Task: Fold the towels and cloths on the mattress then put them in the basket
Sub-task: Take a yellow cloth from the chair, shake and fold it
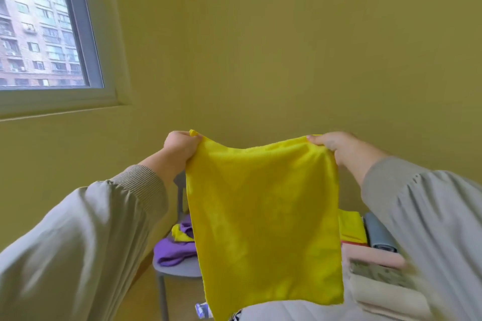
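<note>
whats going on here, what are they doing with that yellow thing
A person holds a bright yellow cloth up in the air, the left hand and right hand each pinching a top corner, so it hangs open, not yet folded. A crumpled purple cloth lies on a grey chair below.

The yellow cloth (263,216) hangs in front of nearly everything: the grey chair (180,268) shows only a sliver of seat and one leg, the purple cloth (169,250) on it is half covered, and the mattress (287,310) peeks out just at the bottom edge, where the yellow cloth's lowest corner runs off frame. A small purple-labelled object (202,310) there is too blurred to name. On the right, the folded stack (375,268) is smeared and slips behind the right sleeve (430,216). Fingertips of the left hand (180,147) and right hand (336,148) are buried in the cloth's top corners.
</note>
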A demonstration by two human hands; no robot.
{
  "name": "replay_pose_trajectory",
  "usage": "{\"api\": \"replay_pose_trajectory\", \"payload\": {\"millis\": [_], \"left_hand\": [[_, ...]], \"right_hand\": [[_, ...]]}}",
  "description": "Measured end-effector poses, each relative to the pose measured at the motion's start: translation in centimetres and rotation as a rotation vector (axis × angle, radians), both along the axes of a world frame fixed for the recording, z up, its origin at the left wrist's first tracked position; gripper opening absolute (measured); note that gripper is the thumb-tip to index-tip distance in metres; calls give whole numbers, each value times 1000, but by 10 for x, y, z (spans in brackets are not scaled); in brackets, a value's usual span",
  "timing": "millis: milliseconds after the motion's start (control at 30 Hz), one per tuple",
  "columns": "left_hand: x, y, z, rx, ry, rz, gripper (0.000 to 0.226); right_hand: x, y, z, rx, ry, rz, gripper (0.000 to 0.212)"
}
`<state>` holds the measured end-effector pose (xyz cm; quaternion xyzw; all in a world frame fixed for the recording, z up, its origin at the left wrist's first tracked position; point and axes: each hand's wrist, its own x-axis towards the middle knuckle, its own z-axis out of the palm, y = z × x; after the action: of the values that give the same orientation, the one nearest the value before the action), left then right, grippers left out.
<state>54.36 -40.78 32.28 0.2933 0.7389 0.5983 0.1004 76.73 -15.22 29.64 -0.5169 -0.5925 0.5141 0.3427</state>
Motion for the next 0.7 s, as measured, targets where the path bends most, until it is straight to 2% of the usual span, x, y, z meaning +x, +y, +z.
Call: {"api": "replay_pose_trajectory", "payload": {"millis": [33, 100, 167, 233, 333, 433, 500, 567, 633, 700], "left_hand": [[-1, 6, -12, -48, -5, -8, 6], [-7, 24, -40, -159, 26, -10, 19], [-12, 42, -71, -236, 84, -27, 24], [-16, 66, -108, -345, 187, -32, 11], [-24, 102, -162, -450, 303, 12, 13], [-30, 133, -211, -511, 302, 59, 16], [-37, 158, -248, -547, 285, 62, 18], [-44, 185, -289, -514, 131, -1, 23], [-48, 206, -321, -381, -168, -50, 29], [-50, 224, -345, -284, -418, -39, 25]], "right_hand": [[2, -1, -10, 7, -68, -2, 104], [7, -10, -32, 49, -173, -25, 66], [13, -10, -56, 64, -239, -43, 46], [15, 2, -88, 110, -363, -77, 41], [11, 23, -135, 187, -550, -132, 40], [7, 47, -183, 164, -554, -170, 38], [0, 66, -222, 121, -552, -195, 26], [-9, 85, -261, 48, -492, -200, 19], [-17, 98, -292, -43, -424, -152, 22], [-27, 112, -321, -69, -407, -130, 16]]}}
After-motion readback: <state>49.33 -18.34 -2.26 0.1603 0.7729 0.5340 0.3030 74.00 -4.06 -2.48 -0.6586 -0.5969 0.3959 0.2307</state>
